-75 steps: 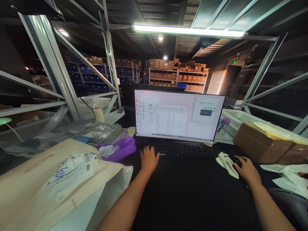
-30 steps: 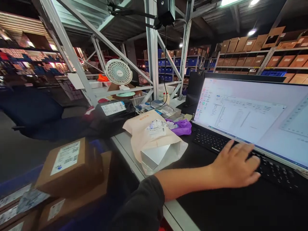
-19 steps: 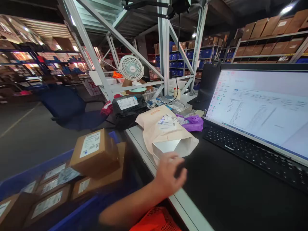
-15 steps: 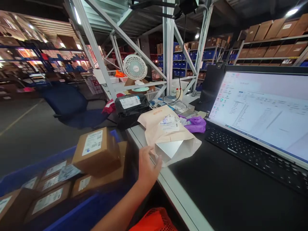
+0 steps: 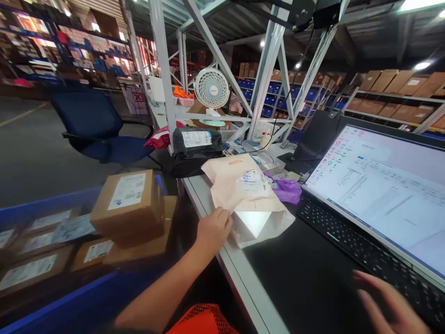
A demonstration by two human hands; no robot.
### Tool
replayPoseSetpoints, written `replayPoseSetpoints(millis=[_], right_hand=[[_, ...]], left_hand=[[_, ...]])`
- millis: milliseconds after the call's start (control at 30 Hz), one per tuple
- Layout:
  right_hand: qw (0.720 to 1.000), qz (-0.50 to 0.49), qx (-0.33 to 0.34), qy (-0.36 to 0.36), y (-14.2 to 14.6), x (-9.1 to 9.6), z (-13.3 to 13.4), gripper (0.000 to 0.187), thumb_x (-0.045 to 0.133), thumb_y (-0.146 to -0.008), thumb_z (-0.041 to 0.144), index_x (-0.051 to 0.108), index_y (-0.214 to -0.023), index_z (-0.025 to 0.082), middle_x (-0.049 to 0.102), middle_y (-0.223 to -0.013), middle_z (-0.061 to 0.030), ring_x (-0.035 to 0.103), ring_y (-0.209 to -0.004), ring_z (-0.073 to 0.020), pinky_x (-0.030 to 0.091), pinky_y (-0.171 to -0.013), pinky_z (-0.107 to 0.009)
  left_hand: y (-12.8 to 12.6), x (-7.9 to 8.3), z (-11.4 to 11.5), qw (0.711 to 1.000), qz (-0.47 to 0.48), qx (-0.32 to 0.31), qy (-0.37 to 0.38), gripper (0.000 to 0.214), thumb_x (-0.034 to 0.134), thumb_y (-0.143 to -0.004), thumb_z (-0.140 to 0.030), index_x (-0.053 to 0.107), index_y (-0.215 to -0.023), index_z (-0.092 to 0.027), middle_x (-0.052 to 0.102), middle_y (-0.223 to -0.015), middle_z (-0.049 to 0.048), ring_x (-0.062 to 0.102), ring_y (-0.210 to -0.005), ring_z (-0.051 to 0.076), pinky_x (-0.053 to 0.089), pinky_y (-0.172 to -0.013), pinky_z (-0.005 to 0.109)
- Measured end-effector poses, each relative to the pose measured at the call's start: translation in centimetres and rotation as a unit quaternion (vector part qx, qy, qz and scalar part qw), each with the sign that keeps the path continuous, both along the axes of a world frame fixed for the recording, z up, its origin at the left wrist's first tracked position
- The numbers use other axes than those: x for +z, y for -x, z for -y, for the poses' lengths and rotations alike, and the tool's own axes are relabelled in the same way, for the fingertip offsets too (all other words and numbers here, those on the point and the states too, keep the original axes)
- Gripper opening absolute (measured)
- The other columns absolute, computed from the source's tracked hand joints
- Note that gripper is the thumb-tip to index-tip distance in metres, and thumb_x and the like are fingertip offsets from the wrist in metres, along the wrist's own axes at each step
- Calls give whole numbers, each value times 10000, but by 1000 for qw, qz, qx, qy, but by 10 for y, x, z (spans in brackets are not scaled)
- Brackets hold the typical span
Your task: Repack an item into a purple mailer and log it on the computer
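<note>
A pale cream mailing bag (image 5: 225, 185) with a white label lies at the table's edge, its mouth facing me. Inside the mouth shows a white, flat-sided box (image 5: 255, 222). My left hand (image 5: 213, 231) is closed at the bag's near left edge, fingers curled on the material. Over the black mat (image 5: 299, 269), in front of the keyboard (image 5: 351, 241), my right hand (image 5: 392, 304) comes in from the lower right. Its thumb and fingers are apart and hold nothing.
Left of the table stands a blue bin (image 5: 69, 301) with several labelled cartons (image 5: 128, 204). Behind the bag are a black wrapped parcel (image 5: 198, 148), a purple bag (image 5: 287, 189) and a small fan (image 5: 212, 88). A laptop screen (image 5: 385, 181) stands at right.
My left hand has gone from spread fingers to closed at the bag's edge. My right hand has come into view at lower right. The head view has shifted.
</note>
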State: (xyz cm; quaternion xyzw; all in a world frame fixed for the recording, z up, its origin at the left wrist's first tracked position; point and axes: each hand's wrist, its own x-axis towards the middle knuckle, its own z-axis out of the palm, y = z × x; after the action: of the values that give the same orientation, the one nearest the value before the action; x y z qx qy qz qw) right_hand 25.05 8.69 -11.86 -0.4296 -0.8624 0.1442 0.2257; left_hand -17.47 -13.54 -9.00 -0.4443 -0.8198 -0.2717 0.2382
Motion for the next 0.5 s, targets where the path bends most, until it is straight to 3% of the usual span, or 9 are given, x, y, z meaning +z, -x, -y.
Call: replayPoseSetpoints(millis=[33,100,233,367,433,500], right_hand=[[989,-64,58,118,32,5,17,540,480,-906,709,624,-1328,403,648,-1370,-67,621,-1254,-332,520,-1093,-578],[919,-130,166,334,100,14,49,573,549,-893,693,649,-1315,318,685,-1306,-99,663,-1185,-316,486,-1120,-573],[768,-248,245,538,211,27,76,681,725,-796,673,661,-1303,223,681,-1309,-140,647,-1185,-291,468,-1104,-534],[623,-301,236,683,251,31,66,580,810,-727,562,716,-1151,178,710,-1262,-124,629,-1207,-271,404,-1158,-464],[589,-306,230,711,255,32,66,521,823,-714,470,720,-1124,166,732,-1209,-118,643,-1178,-261,399,-1157,-441],[580,-349,222,702,256,32,73,499,818,-709,424,711,-1127,173,737,-1202,-108,644,-1177,-256,409,-1141,-426]], left_hand=[[-2,-4,0,999,-35,-17,-21,307,423,-983,-196,629,-756,-211,632,-715,20,587,-629,146,395,-540,270],[-6,-10,0,989,-108,-59,-78,280,441,-985,-166,633,-784,-201,622,-678,9,587,-592,134,413,-536,257],[-14,-17,5,960,-186,-125,-168,143,511,-966,-96,646,-972,-141,657,-703,9,623,-592,128,455,-552,243],[-16,-19,9,945,-210,-142,-206,124,538,-966,-83,644,-1026,-104,730,-808,72,704,-701,150,510,-622,243],[-16,-21,8,943,-211,-134,-219,116,541,-972,-91,648,-1018,-99,733,-799,79,715,-705,157,523,-635,242],[-17,-23,5,940,-213,-121,-236,104,552,-973,-99,650,-1008,-97,728,-777,79,715,-687,159,527,-632,243]])
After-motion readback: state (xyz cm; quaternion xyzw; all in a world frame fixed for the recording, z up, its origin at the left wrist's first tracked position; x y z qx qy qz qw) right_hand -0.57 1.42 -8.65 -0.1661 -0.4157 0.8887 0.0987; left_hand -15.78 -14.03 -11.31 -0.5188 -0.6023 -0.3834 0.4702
